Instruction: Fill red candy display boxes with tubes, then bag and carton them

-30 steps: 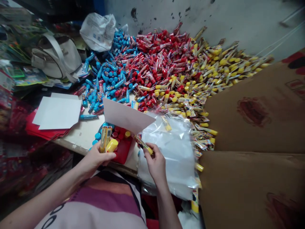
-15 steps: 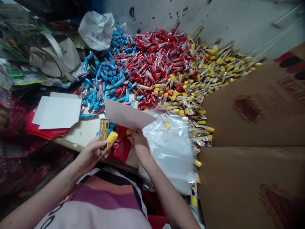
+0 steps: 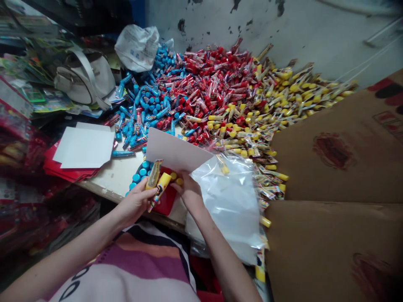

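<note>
My left hand (image 3: 135, 203) is closed on two yellow-capped tubes (image 3: 159, 184) and holds them over a red tray (image 3: 165, 201). In that tray stand several blue, red and yellow caps in rows. My right hand (image 3: 188, 191) is curled at the tray's right side under a white card (image 3: 176, 153) that leans over it. What its fingers hold is hidden. A big heap of wrapped tubes fills the table: blue ones (image 3: 147, 102) on the left, red ones (image 3: 214, 84) in the middle, yellow ones (image 3: 283, 96) on the right.
A clear plastic bag (image 3: 229, 197) lies right of the tray. Brown cardboard flaps (image 3: 333, 167) take up the right side. White sheets on red cards (image 3: 83, 149) lie at the left, with a white handbag (image 3: 83, 77) and a white sack (image 3: 137, 46) behind.
My right hand moved from the plastic bag with a yellow tube to the tray under the card. My left hand tilted its tubes toward the tray.
</note>
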`<action>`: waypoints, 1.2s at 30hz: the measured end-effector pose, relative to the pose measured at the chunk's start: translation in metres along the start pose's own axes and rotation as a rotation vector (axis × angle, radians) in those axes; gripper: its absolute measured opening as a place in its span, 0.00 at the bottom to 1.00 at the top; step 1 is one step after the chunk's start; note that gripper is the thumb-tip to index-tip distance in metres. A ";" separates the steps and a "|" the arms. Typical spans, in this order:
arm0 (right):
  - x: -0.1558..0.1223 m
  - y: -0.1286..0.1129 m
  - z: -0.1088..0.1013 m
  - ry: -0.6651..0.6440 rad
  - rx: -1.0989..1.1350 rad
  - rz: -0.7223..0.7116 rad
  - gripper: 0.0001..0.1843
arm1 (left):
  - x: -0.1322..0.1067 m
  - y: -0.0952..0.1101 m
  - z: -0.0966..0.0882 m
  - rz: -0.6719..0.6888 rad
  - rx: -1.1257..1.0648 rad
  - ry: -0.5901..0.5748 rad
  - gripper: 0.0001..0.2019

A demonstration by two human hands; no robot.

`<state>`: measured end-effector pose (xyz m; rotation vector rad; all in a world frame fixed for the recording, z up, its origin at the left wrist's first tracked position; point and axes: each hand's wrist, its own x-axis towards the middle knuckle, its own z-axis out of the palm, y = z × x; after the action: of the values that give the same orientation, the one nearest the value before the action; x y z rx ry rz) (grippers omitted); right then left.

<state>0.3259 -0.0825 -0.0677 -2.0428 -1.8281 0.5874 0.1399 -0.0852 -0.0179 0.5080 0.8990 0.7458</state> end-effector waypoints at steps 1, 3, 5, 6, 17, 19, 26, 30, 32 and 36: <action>-0.004 -0.002 -0.005 0.038 0.156 0.022 0.17 | 0.000 -0.003 0.001 0.020 0.030 0.001 0.17; -0.012 -0.009 -0.013 0.058 0.510 0.073 0.17 | 0.002 -0.009 0.002 0.044 0.105 -0.005 0.18; -0.018 -0.016 -0.019 -0.033 0.735 0.081 0.20 | 0.003 -0.016 0.001 0.039 0.182 -0.036 0.18; -0.020 -0.018 -0.021 -0.095 0.781 0.071 0.20 | 0.004 -0.018 0.000 0.033 0.214 -0.049 0.18; -0.028 0.023 0.003 0.179 0.292 -0.125 0.12 | -0.002 0.009 -0.027 0.119 0.360 0.074 0.17; -0.027 0.021 0.014 0.126 0.225 -0.190 0.12 | -0.005 0.011 -0.029 0.106 0.351 0.079 0.17; -0.020 0.014 0.014 -0.054 0.137 -0.265 0.14 | -0.009 0.011 -0.030 0.122 0.305 0.139 0.20; -0.015 0.006 0.004 -0.113 -0.003 -0.254 0.15 | -0.011 0.019 -0.025 0.160 0.488 0.105 0.14; -0.013 0.000 0.000 -0.162 -0.071 -0.259 0.14 | -0.011 0.026 -0.020 0.212 0.631 0.062 0.12; -0.010 -0.010 0.005 -0.203 -0.152 -0.180 0.12 | -0.011 0.039 -0.012 0.339 0.734 0.056 0.14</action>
<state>0.3140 -0.0912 -0.0663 -1.9424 -2.2088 0.6431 0.1109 -0.0672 0.0075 1.3171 1.1498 0.7211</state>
